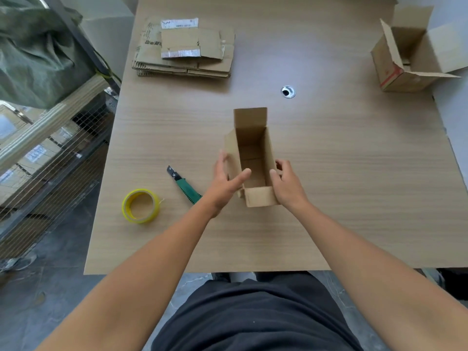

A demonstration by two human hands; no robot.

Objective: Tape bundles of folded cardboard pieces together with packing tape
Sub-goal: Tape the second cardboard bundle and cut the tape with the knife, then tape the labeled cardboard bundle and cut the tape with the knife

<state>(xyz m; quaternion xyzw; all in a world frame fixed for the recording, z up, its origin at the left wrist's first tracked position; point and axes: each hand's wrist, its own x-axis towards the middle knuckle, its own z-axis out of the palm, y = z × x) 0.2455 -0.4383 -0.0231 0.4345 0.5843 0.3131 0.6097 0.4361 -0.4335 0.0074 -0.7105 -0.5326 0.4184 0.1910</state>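
A small open cardboard box stands in the middle of the table with its flaps up. My left hand holds its left wall, thumb over the edge on the inside and fingers outside behind the side flap. My right hand grips the right wall the same way, thumb inside and fingers curled outside. A yellow roll of packing tape lies flat to the left of my left arm. A stack of flattened cardboard pieces sits at the far left of the table.
A green utility knife lies between the tape roll and the box. A larger open box with red tape stands at the far right corner. A metal cable hole is set in the wooden table. A wire cage stands left of the table.
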